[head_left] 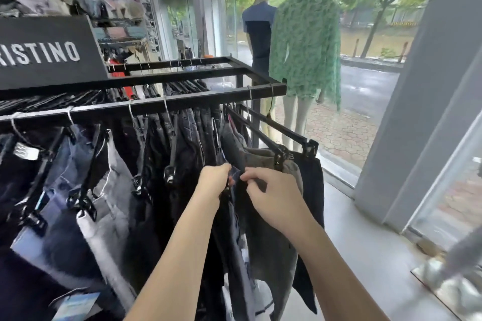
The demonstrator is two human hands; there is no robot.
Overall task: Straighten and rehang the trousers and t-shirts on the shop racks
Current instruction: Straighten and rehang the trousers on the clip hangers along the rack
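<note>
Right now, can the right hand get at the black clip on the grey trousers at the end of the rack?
Probably yes. The clip sits just above the right hand, with nothing between them; but that hand pinches dark trousers and must let go first.

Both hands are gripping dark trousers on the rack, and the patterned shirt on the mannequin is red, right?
No, the head view shows the patterned shirt is green. The left hand and right hand do grip dark trousers on the rack.

trousers (pixel 104 190) cut off below, sign (pixel 47 55) clipped (left), shelves (pixel 117 34) blurred
</note>
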